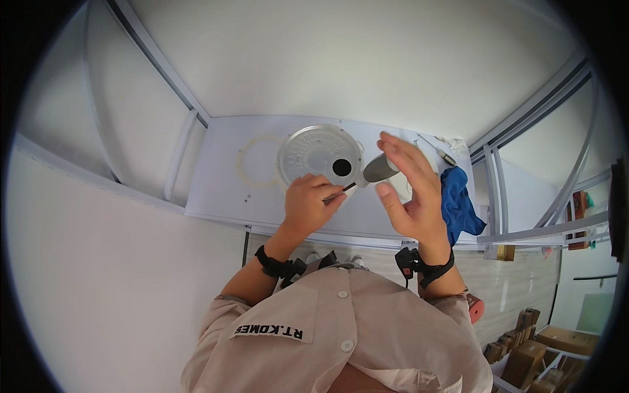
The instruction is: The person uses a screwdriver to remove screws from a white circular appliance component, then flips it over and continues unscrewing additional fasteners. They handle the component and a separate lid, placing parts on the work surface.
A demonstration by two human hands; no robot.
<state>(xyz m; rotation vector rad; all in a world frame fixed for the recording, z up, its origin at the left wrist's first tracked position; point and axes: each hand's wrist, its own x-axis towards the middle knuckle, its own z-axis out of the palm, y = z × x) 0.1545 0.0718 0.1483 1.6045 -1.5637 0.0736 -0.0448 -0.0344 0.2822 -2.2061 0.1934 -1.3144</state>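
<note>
My left hand [306, 206] is closed in a pinch on a thin dark rod [349, 187], kind unclear, its tip pointing up and right. A grey cylinder [379, 169] lies between the thumb and fingers of my right hand [419, 196], which seems to grip it by its sides. Beside the rod's tip is a small white piece [362, 180]; whether they touch cannot be made out. Just beyond my hands lies a round silvery metal plate [304, 154] with a raised pattern. On its right side is a round black patch [341, 167].
A pale yellowish ring [241, 164] lies left on the white table [219, 190]. Behind my right hand is a pale round piece [429, 157]. A grey-handled tool [447, 157] and blue cloth [458, 204] lie right. White frame bars [491, 183] flank the table; cardboard boxes [524, 363] stand lower right.
</note>
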